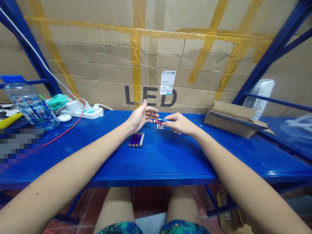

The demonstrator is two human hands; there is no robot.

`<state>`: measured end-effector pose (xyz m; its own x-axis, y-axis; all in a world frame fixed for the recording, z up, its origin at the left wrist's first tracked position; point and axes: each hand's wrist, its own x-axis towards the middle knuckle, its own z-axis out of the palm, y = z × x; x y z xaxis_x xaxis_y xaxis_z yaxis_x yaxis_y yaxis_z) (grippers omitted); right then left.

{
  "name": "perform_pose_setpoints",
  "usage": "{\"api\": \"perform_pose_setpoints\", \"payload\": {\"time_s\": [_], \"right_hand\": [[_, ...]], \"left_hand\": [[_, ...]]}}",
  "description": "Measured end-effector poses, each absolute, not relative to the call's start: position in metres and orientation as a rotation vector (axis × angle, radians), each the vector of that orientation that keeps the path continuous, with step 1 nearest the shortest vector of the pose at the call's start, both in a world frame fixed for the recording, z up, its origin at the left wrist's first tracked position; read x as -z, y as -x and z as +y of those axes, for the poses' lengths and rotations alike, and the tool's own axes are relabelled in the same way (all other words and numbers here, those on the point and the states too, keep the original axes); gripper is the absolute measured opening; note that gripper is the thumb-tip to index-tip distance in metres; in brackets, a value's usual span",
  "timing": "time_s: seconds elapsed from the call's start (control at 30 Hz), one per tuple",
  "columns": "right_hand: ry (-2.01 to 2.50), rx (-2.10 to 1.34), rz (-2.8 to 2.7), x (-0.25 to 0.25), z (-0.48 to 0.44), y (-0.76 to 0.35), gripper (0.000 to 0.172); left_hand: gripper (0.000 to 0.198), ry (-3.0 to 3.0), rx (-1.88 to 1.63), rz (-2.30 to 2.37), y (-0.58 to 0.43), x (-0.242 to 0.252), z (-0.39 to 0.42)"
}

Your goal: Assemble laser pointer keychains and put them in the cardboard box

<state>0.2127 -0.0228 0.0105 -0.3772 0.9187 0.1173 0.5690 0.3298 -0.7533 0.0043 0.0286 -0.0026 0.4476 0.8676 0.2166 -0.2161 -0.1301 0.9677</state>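
My right hand point(179, 124) pinches a slim blue metal tube point(165, 120), which points left toward my other hand. My left hand point(143, 117) is open, palm facing right, its fingers stretched out close to the tube's tip. Beneath the tube lie several small silvery round pieces point(160, 126) grouped on the table, with a red tube point(156, 122) just behind them. Nearer to me, left of centre, several purple tubes and a silver one point(136, 140) lie side by side. Something purple point(182, 134) shows partly under my right hand.
The blue table point(156, 162) has a large taped cardboard box point(102, 65) standing behind it. To the left are a water bottle point(31, 104), a white power strip point(90, 112) and a red cable point(73, 133). An open small carton point(230, 118) sits at right, near blue frame posts point(268, 55).
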Motion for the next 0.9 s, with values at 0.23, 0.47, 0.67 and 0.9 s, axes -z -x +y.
{"api": "perform_pose_setpoints", "payload": {"time_s": [0.23, 0.47, 0.67, 0.9], "right_hand": [[1.381, -0.373, -2.085, -0.009, 0.021, -0.231, 0.038], [1.621, -0.208, -2.174, -0.002, 0.082, -0.223, 0.027], [1.654, -0.229, -2.342, 0.012, 0.109, -0.213, 0.022], [1.554, -0.441, -2.315, 0.022, 0.12, -0.217, 0.024]], "left_hand": [[0.035, -1.868, -1.168, 0.978, 0.012, 0.01, 0.046], [0.027, -2.404, -0.907, 1.349, 0.045, 0.018, 0.066], [0.027, -2.404, -0.716, 1.399, 0.052, 0.025, 0.075], [0.023, -2.37, -0.697, 1.426, 0.05, 0.032, 0.078]]}}
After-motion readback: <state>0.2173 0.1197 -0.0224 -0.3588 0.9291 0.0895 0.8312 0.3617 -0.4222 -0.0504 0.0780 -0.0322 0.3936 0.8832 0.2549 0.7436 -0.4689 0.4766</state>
